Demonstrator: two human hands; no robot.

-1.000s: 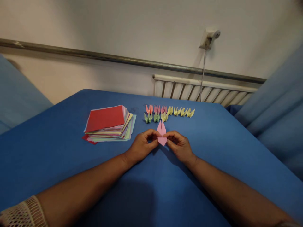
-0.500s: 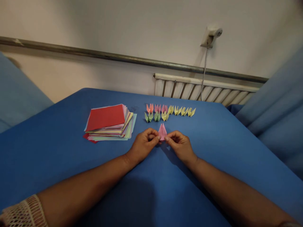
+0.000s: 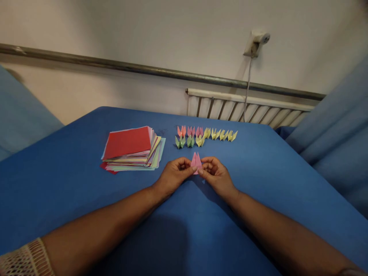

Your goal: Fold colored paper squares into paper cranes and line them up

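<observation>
Between my two hands is a pink folded paper piece [image 3: 196, 161], its two narrow points facing away from me and a slit running between them. My left hand [image 3: 175, 174] pinches its lower left side between thumb and fingers. On the other side my right hand [image 3: 216, 175] grips the lower right edge, thumb in front and fingers curled behind. Just beyond the hands stand several small origami cranes in two rows, among them an orange one [image 3: 181, 131], a green one [image 3: 180, 142] and a yellow one [image 3: 232, 135].
A thick stack of coloured paper [image 3: 128, 145], red sheet on top, lies left of the cranes on the blue table [image 3: 71, 184]. Behind the table are a radiator [image 3: 224, 103], a metal pipe [image 3: 129, 68] and a socket with a plug [image 3: 255, 44]. Blue curtains [image 3: 339, 126] hang at both sides.
Both hands have brought the pink paper slightly toward me and to the left. The right fingers have shifted up along its side. The cranes and the stack have stayed put.
</observation>
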